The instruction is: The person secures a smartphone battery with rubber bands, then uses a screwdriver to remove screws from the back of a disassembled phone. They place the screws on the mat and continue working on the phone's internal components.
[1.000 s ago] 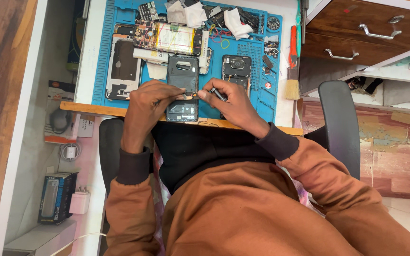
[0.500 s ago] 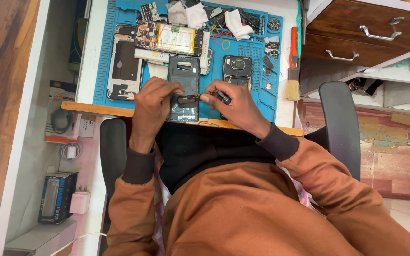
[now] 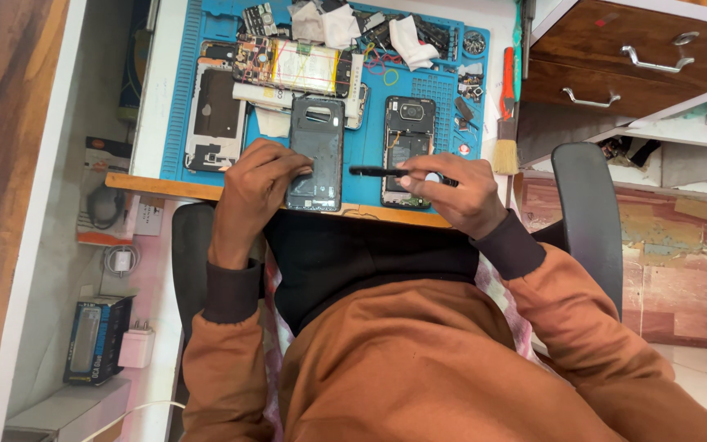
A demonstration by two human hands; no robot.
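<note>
A dark phone back cover [image 3: 316,151] lies on the blue work mat [image 3: 370,147] near the table's front edge. My left hand [image 3: 257,182] rests on the cover's left side, fingers pressing it down. My right hand [image 3: 456,190] holds a thin black tool [image 3: 378,172] pointing left, its tip just right of the cover. Under my right hand lies an opened phone [image 3: 407,139] with its insides showing.
Other opened phones [image 3: 216,115] [image 3: 292,65], white wipes [image 3: 407,37] and small parts crowd the mat's far side. A brush with a red handle [image 3: 506,123] lies at the mat's right edge. Wooden drawers [image 3: 640,65] stand at right; chargers and boxes [image 3: 96,340] sit at lower left.
My right hand has drawn the black tool away from the back cover to the right, over the opened phone. My left hand stays on the cover.
</note>
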